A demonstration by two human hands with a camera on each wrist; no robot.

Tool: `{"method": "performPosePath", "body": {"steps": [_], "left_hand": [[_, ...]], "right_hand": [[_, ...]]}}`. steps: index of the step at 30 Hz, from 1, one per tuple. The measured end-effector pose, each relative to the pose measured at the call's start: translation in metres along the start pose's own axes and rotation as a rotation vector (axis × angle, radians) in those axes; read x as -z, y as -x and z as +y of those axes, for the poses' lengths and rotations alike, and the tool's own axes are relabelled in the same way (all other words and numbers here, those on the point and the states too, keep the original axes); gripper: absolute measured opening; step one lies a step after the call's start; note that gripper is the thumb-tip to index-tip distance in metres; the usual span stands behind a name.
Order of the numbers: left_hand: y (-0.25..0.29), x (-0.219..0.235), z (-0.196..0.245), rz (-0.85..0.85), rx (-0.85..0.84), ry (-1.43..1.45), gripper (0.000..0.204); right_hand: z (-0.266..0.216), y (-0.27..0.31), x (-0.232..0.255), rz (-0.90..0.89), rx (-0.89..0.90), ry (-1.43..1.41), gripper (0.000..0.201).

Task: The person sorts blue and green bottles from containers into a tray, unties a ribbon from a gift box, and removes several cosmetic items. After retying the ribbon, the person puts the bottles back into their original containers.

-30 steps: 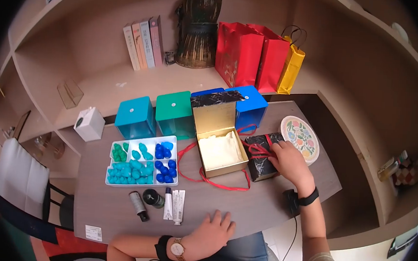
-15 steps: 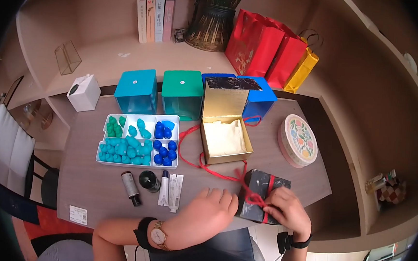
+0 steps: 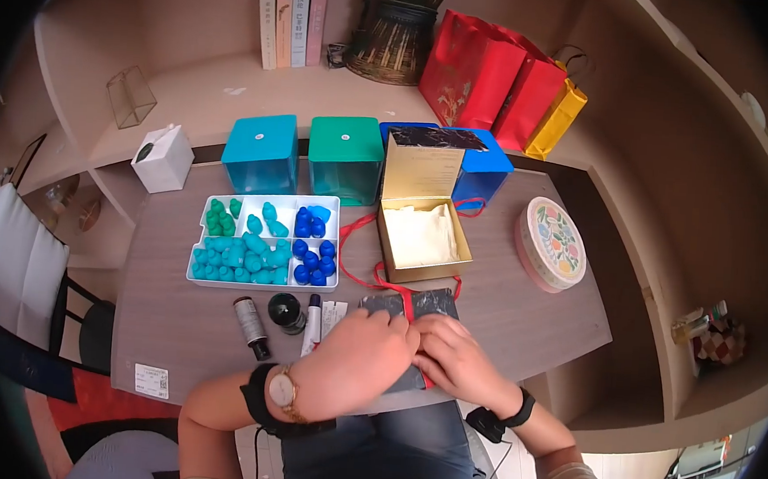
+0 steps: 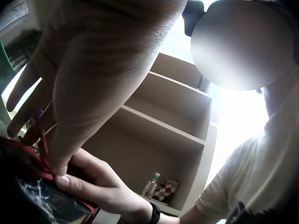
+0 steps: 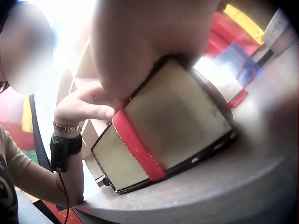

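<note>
A black marbled box (image 3: 438, 302) with a red ribbon (image 3: 409, 304) round it lies at the table's front edge, partly covered by both hands. My left hand (image 3: 365, 354) bends over its top, and in the left wrist view the thumb and a fingertip meet at the red ribbon (image 4: 43, 149). My right hand (image 3: 460, 360) pinches the ribbon beside it, fingers curled. The right wrist view shows a pale face of the box (image 5: 177, 112) crossed by the red band (image 5: 135, 147). Behind stands an open gold box (image 3: 422, 264) with cream cloth inside.
A white tray (image 3: 265, 286) of green, teal and blue pieces sits at left, with a grey bottle (image 3: 251, 321), a black jar (image 3: 286, 312) and tubes (image 3: 313, 324) before it. Coloured bins (image 3: 261, 155) stand behind; a round floral tin (image 3: 551, 245) is at right.
The black box has come from the right side to the front middle of the table. Both hands now meet over its ribbon; earlier only my right hand held it.
</note>
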State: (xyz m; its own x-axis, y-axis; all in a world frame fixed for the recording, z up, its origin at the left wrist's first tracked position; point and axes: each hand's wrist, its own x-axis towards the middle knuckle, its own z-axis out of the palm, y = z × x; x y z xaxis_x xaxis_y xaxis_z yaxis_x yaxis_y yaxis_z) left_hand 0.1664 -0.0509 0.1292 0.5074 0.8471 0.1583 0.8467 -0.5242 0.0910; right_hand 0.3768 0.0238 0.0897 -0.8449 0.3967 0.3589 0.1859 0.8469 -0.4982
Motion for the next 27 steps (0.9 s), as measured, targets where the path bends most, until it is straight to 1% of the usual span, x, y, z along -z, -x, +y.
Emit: {"method": "performPosePath", "body": {"steps": [1,2,5,6,9,10,12,15,19,22,24,27], "left_hand": [[-0.002,0.000,-0.007,0.018,0.005,0.018,0.020],[-0.003,0.000,-0.013,0.058,0.015,0.010,0.012],[-0.004,0.002,-0.028,0.044,0.063,-0.011,0.012],[-0.004,0.001,-0.031,0.029,0.071,-0.022,0.010],[-0.003,-0.004,-0.034,0.060,0.047,-0.045,0.006],[-0.004,-0.004,-0.034,0.006,0.051,-0.054,0.007],[-0.006,-0.001,-0.033,-0.104,0.060,-0.069,0.008],[-0.007,0.010,-0.034,-0.193,0.067,-0.061,0.008],[-0.006,0.019,-0.035,-0.104,0.087,-0.008,0.007],[-0.009,0.024,-0.034,-0.018,0.079,0.017,0.007],[-0.012,0.024,-0.034,0.074,0.062,0.033,0.009],[-0.012,0.022,-0.036,0.103,0.064,0.067,0.010]], "right_hand": [[0.002,-0.007,-0.001,0.017,0.002,0.011,0.020],[0.004,-0.012,-0.001,0.019,0.027,0.042,0.025],[-0.001,-0.025,0.017,-0.040,-0.020,0.074,0.031],[-0.002,-0.030,0.024,0.011,0.015,0.133,0.033],[-0.004,-0.033,0.050,-0.222,-0.089,0.293,0.029],[0.001,-0.032,0.049,-0.176,-0.005,0.316,0.023],[0.001,-0.030,0.050,-0.200,-0.004,0.332,0.019],[0.000,-0.025,0.052,-0.197,-0.020,0.333,0.015],[-0.006,-0.017,0.060,-0.155,-0.068,0.255,0.012],[-0.010,-0.012,0.064,-0.112,-0.138,0.129,0.012],[-0.010,-0.009,0.064,-0.097,-0.137,0.143,0.010],[-0.002,-0.002,0.061,-0.078,-0.123,0.166,0.009]]}}
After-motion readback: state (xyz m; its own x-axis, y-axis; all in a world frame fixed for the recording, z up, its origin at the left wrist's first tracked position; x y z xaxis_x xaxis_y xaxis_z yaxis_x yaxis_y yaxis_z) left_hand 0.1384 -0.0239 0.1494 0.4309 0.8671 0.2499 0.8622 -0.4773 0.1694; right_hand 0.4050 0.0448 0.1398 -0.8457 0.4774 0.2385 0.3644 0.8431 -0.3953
